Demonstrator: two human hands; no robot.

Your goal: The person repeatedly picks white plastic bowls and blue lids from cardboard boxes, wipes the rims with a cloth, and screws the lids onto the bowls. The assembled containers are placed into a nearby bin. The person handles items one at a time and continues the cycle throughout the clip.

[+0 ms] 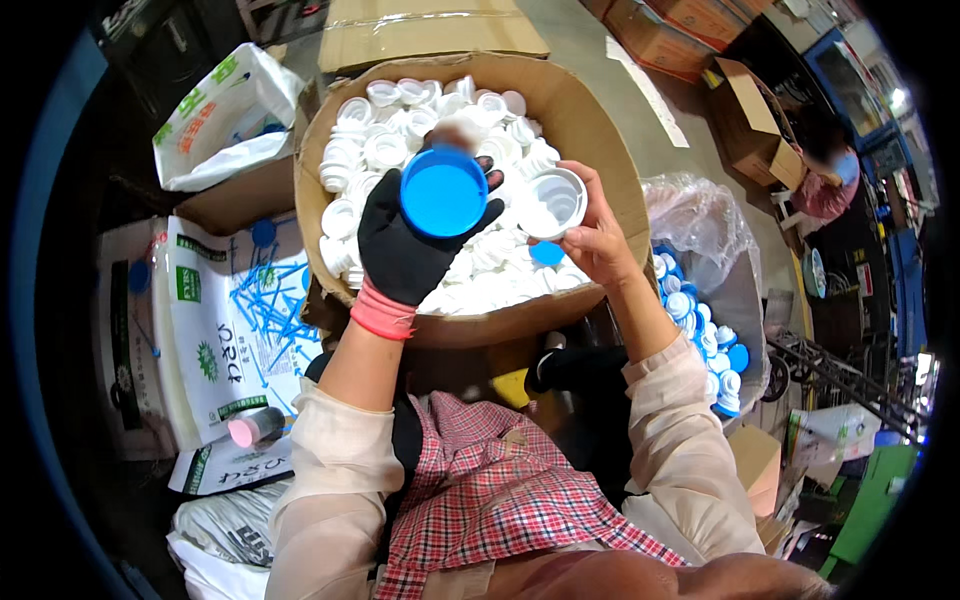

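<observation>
My left hand, in a black glove with a pink cuff, holds a round blue lid with its flat face toward me. The fingers curl round the lid's edge. My bare right hand grips a white screw cap between thumb and fingers, its hollow side turned up. The two pieces are apart, side by side over a large cardboard box heaped with white plastic caps. A smaller blue disc shows just below the white cap, near the box's front edge.
On the right, a clear plastic bag lines a container of blue-and-white caps. Thin blue plastic pieces lie on printed sacking at left, near a pink-topped cylinder. A white bag stands behind. Another person sits far right.
</observation>
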